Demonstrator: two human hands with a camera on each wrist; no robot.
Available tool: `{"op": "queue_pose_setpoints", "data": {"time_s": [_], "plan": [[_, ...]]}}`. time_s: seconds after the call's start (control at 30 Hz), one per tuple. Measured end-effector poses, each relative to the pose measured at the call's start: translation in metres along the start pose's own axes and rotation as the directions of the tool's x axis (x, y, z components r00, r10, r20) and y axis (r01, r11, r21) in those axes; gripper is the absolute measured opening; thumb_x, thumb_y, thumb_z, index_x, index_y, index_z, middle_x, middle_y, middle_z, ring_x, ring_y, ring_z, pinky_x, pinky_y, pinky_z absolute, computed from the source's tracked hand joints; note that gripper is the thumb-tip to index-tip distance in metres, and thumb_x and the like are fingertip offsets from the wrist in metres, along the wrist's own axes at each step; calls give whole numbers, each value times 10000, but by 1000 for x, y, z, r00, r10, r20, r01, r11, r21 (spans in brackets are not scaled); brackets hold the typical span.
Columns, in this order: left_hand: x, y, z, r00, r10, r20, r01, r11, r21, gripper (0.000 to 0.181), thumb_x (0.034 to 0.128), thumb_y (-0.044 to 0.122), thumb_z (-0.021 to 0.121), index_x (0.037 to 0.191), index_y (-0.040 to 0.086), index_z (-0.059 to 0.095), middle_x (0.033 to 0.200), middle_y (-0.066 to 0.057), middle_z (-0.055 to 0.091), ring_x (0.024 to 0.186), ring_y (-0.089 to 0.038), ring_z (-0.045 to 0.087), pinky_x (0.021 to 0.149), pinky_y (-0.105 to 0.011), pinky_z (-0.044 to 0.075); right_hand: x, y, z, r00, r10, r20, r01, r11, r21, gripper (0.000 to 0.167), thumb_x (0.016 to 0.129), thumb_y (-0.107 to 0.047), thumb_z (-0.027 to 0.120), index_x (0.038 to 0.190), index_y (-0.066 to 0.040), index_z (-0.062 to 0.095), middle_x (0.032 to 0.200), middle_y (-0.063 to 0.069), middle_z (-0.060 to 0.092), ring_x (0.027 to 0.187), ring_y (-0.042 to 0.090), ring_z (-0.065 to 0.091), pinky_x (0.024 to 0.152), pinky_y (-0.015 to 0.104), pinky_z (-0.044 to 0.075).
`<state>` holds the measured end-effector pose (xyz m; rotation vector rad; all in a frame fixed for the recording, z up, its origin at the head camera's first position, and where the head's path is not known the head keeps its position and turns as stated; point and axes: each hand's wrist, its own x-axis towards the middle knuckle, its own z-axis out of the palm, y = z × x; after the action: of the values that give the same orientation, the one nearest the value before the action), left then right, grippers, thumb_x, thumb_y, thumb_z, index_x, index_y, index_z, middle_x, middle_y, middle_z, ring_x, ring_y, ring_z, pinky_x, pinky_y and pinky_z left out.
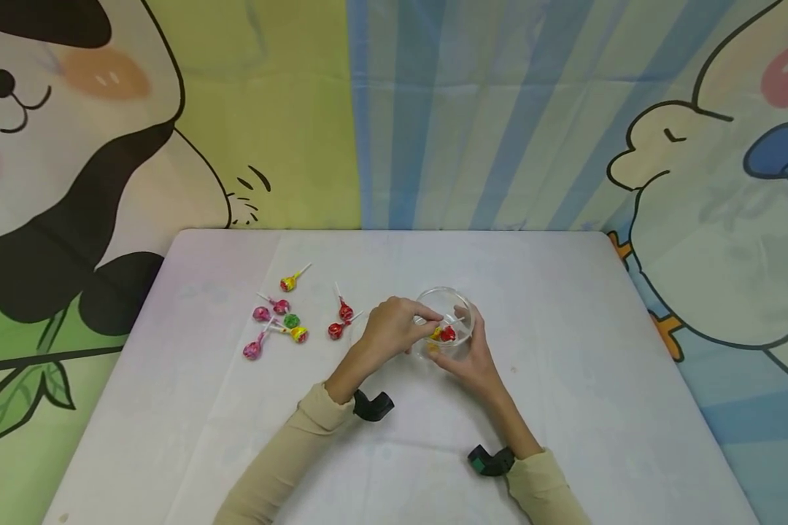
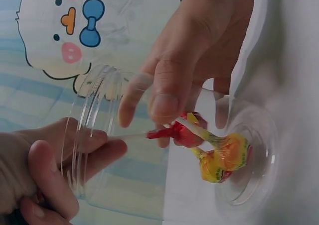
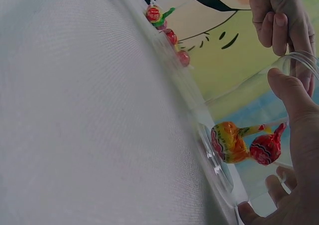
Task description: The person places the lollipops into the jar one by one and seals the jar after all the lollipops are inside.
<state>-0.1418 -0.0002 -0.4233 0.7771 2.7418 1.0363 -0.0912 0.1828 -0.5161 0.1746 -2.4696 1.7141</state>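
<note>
A clear plastic jar (image 1: 461, 347) stands on the table, and my right hand (image 1: 476, 364) grips it round its side. My left hand (image 1: 394, 325) reaches in at the jar's mouth. Between thumb and fingertips it pinches the white stick of a red lollipop (image 2: 185, 130), whose wrapped head hangs low inside the jar. Two yellow lollipops (image 2: 233, 151) lie at the jar's bottom beside the red one. In the right wrist view, the thumb of my right hand (image 3: 304, 135) lies along the jar wall.
Left of the jar, two red lollipops (image 1: 336, 331) lie on the white tabletop (image 1: 565, 306). Farther left is a loose group of pink, yellow and green lollipops, among them a pink one (image 1: 252, 351). A cartoon-printed curtain (image 1: 486, 109) hangs behind the table.
</note>
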Motion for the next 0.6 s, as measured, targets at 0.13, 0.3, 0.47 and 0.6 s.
{"op": "queue_pose_setpoints", "data": {"time_s": [0.13,0.3,0.47,0.6], "plan": [[2,4,-4,999,-18,33,15,998,67,160,874,254,699,1009,238,783,768,57,737,348,-2,488,409,-223,317,0,-9,0,1000,24,1,-24,1000,10,1038,716,-34,822,1515,-158,170,1510,217,336,1394,378,336,1107,598,253],[4,8,-9,998,-32,53,26,993,119,149,867,249,702,991,238,785,873,94,754,383,-14,503,453,-259,366,-3,-28,-2,1000,6,13,-6,999,43,1012,714,9,799,1498,-36,160,1497,277,324,1372,442,330,1073,621,262],[4,9,-14,998,-28,57,20,989,144,151,867,234,698,991,230,783,908,101,754,437,-13,515,457,-250,371,-2,-15,0,1000,8,6,-8,1000,20,1021,712,-5,809,1500,-47,161,1502,227,341,1381,403,338,1078,614,267],[4,10,-20,999,-15,31,8,980,201,134,851,223,711,957,249,789,908,109,756,526,-43,471,451,-237,337,0,0,1,1000,-1,4,1,1000,-9,1051,711,-56,831,1513,-102,153,1513,172,344,1394,370,334,1092,627,262]]}}
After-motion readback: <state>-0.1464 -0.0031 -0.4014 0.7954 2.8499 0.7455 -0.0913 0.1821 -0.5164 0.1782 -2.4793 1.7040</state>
